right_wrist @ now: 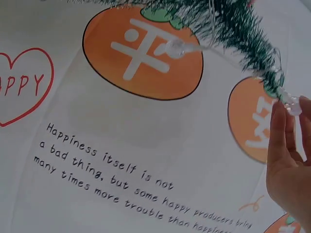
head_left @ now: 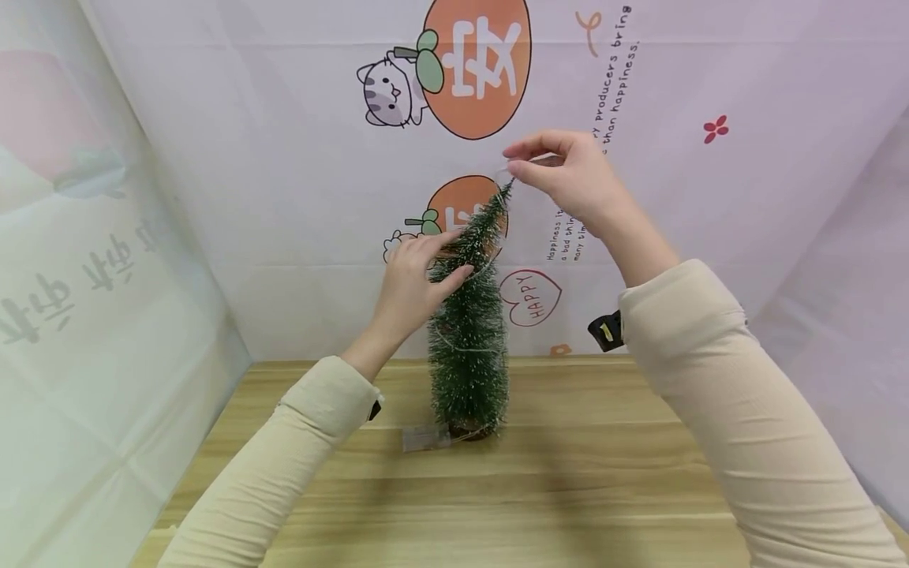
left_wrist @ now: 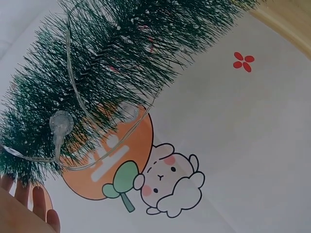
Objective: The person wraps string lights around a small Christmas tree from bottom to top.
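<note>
A small green artificial Christmas tree [head_left: 469, 347] with whitish-flecked bristles stands on the table, its top leaning right. A thin string of lights [left_wrist: 73, 80] winds round it, with a clear round bulb [left_wrist: 61, 122] hanging by the bristles. My left hand [head_left: 412, 280] is at the upper left of the tree, thumb and fingers spread, fingertips against the bristles. At the tip, my right hand [head_left: 568, 170] pinches a clear bulb [right_wrist: 292, 104] between thumb and fingers. Another clear bulb [right_wrist: 176, 47] hangs off the side on its wire.
A clear battery box [head_left: 424, 439] lies on the wooden table [head_left: 341, 505] beside the tree's brown base [head_left: 470, 432]. Behind hangs a pale printed cloth [head_left: 298, 173] with oranges, cartoon animals and lettering. Another pale cloth [head_left: 78, 260] closes off the left side.
</note>
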The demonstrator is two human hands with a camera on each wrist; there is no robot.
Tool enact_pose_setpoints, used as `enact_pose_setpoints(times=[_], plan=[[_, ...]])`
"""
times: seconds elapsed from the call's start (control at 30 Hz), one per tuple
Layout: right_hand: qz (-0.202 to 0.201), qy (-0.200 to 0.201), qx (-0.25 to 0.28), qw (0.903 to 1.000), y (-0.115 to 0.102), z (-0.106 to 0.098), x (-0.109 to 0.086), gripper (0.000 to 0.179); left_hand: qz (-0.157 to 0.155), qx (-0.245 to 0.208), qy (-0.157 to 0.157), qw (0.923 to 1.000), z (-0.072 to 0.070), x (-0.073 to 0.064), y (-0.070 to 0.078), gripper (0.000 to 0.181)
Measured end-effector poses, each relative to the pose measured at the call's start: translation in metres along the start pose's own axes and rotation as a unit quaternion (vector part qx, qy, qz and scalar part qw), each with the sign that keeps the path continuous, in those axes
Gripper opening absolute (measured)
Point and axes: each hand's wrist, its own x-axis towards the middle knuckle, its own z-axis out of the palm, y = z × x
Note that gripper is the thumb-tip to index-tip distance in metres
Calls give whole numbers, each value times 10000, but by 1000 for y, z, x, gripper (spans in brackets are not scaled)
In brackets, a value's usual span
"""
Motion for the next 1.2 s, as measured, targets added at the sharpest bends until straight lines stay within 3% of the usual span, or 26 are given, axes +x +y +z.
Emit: enact_pose_setpoints(times=[0.1,0.2,0.53,0.87,1.2], plan=[[-375,-36,141,9992,-1,8,-2,25,-100,-85,-3,9999,0,1,-2,50],[-465,-63,301,9984,3,11,-5,24,-193,-121,-2,9997,-1,1,-2,50],[332,95,702,9969,38,10,-13,29,-307,-176,-33,9994,-2,0,-5,48],[591,-443,389,9965,62,26,-14,33,-227,-142,-27,9996,-2,0,-5,47],[559,-651,314,9958,62,35,-15,33,-373,-131,-105,9992,-1,-1,-6,53]])
